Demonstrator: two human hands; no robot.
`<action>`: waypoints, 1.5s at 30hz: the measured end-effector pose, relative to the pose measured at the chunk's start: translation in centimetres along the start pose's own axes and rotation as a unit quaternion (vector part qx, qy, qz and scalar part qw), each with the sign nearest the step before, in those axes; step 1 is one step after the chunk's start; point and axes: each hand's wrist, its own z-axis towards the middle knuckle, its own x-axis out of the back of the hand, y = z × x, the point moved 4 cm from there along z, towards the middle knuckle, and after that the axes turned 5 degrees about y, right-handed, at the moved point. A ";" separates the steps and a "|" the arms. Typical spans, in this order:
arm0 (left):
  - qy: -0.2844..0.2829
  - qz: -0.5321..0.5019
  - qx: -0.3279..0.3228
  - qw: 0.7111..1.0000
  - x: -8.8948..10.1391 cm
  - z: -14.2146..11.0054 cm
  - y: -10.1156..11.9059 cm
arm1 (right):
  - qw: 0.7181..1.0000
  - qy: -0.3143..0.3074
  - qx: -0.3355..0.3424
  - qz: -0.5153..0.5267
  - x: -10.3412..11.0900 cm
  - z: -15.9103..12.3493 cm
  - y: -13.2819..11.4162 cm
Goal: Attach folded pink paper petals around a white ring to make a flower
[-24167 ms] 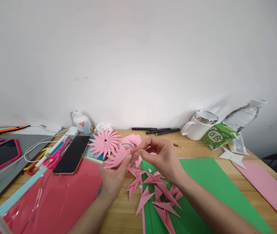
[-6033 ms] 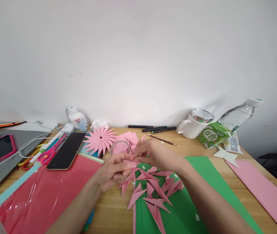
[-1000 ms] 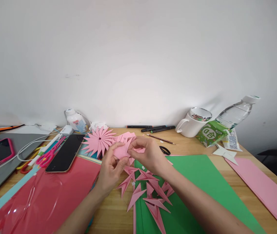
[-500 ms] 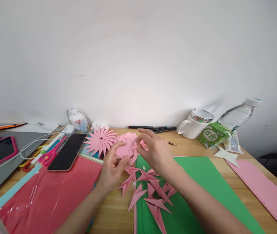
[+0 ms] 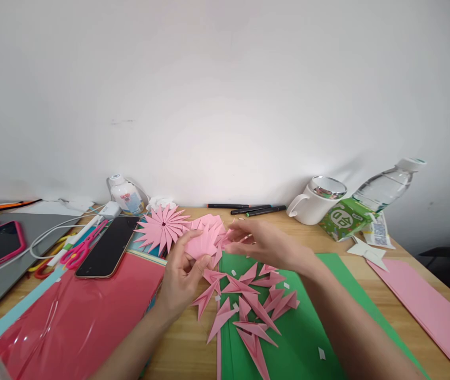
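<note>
My left hand (image 5: 183, 274) pinches a pink folded-paper fan (image 5: 204, 244) between thumb and fingers, its pleats spread towards the right. To the right of the fan, my right hand (image 5: 266, 244) has its fingers stretched out and apart, with pink paper showing behind them. Whether its fingertips touch that paper I cannot tell. Below the hands, several loose pink folded pieces (image 5: 254, 306) lie on green paper (image 5: 292, 348). A small white scrap (image 5: 235, 306) rests among them. Behind my left hand stands a round pink pleated paper flower (image 5: 163, 224).
Red plastic-wrapped paper (image 5: 78, 311), a black phone (image 5: 108, 247) and pink scissors (image 5: 84, 248) lie left. Black markers (image 5: 264, 210) are by the wall. A white mug (image 5: 314, 203), green box (image 5: 344, 219), tilted bottle (image 5: 385, 184) and pink paper strips (image 5: 423, 311) are at right.
My right hand has drawn away from the fan and its fingers have opened. A new white scrap lies among the pink pieces. My left hand keeps holding the fan.
</note>
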 end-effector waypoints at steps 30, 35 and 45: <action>-0.077 -0.053 0.074 0.993 -1.1 0.7 0.3 | 0.948 -0.019 -0.073 0.310 -3.5 1.4 0.2; -0.115 -0.075 0.119 0.983 -1.3 0.7 -0.1 | 0.967 -0.002 -0.034 0.253 -3.2 1.3 0.0; -0.044 -0.125 0.111 0.985 -0.4 1.4 0.0 | 0.992 0.099 -0.049 -0.052 0.0 1.5 1.9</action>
